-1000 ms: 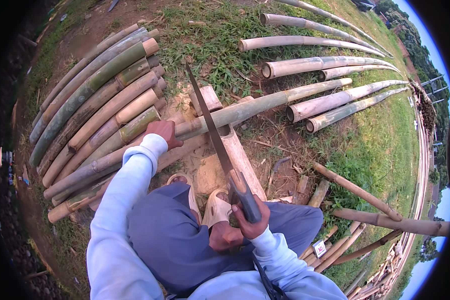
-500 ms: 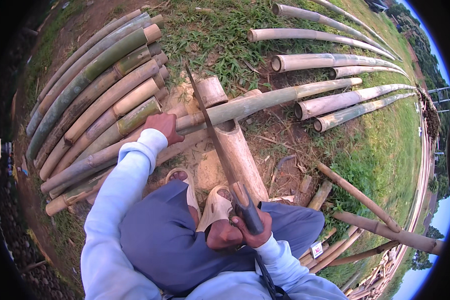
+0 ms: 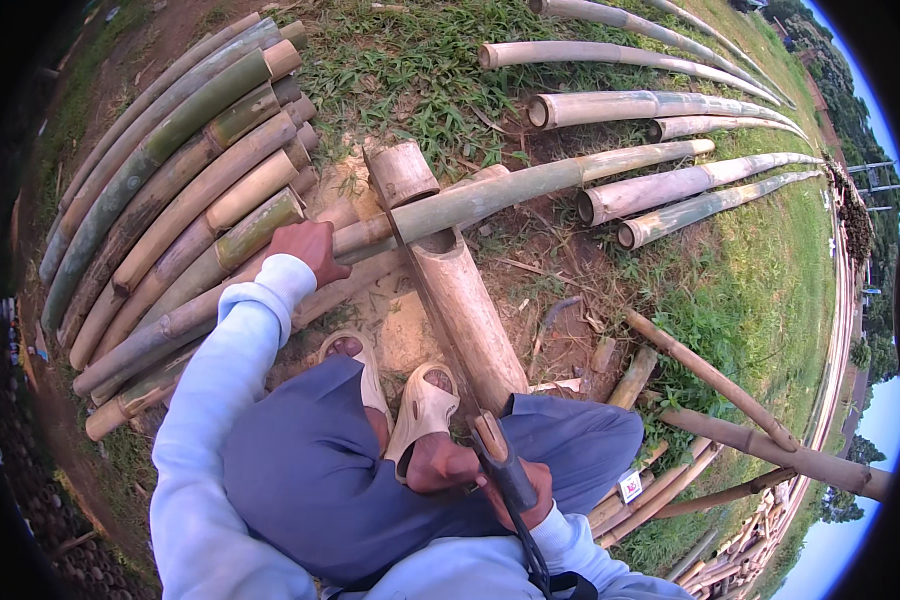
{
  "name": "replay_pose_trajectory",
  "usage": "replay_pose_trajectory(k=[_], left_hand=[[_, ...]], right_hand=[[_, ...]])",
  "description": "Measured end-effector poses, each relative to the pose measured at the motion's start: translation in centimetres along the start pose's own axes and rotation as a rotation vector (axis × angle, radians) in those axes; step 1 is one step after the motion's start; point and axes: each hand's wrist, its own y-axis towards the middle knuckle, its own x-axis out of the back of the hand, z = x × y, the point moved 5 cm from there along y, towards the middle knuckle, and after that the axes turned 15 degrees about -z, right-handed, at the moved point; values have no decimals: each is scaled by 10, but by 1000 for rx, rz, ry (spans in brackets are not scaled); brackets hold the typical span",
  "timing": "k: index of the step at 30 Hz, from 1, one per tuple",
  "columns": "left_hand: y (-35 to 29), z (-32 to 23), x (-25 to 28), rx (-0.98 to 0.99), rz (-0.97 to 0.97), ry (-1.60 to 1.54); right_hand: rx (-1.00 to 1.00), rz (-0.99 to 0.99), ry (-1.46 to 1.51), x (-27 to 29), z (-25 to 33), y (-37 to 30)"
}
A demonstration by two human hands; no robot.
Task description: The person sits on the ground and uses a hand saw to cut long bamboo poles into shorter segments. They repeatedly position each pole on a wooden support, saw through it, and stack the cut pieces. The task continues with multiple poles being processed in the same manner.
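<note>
Left hand clamps the pole on the log; right hand grips the saw. Advise long, square strokes with the pole pinned firmly.

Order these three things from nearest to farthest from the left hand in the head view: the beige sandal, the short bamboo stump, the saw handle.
From the left hand:
1. Short bamboo stump, just up and to the right.
2. Beige sandal, lower, at the feet.
3. Saw handle, lowest, in the right hand.

left hand presses the bamboo pole; right hand grips the saw, blade crossing the pole beyond the left fingers.
</note>
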Motion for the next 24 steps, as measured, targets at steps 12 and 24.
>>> replay_pose_trajectory(k=[12, 24], left_hand=[[-1, -3, 6, 22, -10, 11], [-1, -8, 5, -77, -61, 11]], right_hand=[[-17, -45, 92, -71, 14, 177], [-49, -192, 58, -53, -11, 88]])
